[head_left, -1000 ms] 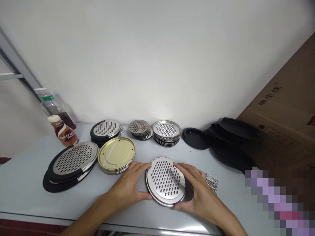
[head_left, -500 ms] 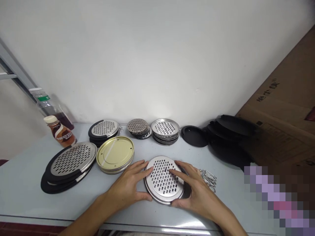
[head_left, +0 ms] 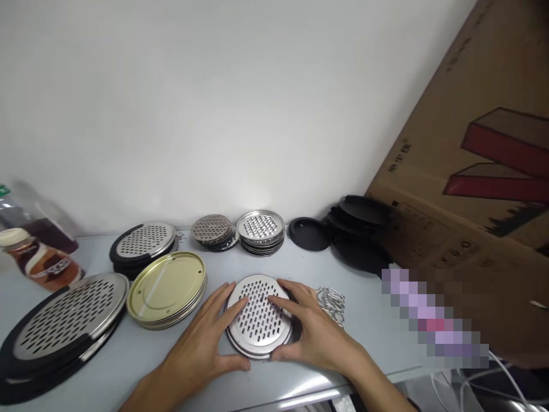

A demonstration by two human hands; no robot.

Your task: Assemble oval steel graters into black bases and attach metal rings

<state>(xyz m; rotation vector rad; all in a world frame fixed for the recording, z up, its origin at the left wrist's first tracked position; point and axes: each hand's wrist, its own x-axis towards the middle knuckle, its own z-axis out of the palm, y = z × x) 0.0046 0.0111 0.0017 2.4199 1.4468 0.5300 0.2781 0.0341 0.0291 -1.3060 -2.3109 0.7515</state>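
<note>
Grater disc [head_left: 259, 320], lying flat on the surface [head_left: 373, 320] between both hands, near the front edge, with a second rim just under its own. At far left, by the wall, a clear bottle [head_left: 51, 233] of dark liquid, partly out of view, and in front of it a brown drink bottle [head_left: 47, 266]. Next, a black-edged grater [head_left: 72, 315] in a pile, then another such grater [head_left: 146, 241] farther back. Just beside both, stacked gold lids [head_left: 171, 286]. Left hand [head_left: 197, 337]: grip spread wide, index fingertip at the disc's left side, thumb near its front. Behind, by the wall, dull grater discs [head_left: 211, 229], then shiny grater discs [head_left: 260, 226], both stacked. Right hand [head_left: 315, 329]: grip also spread wide, index fingertip over the disc's top, thumb at its lower right rim. Cannot tell the firmness of either grip. Farther right, a black dish [head_left: 309, 234], a heap of wire loops [head_left: 333, 303], piled black trays [head_left: 362, 209] and a cardboard box [head_left: 450, 223].
</note>
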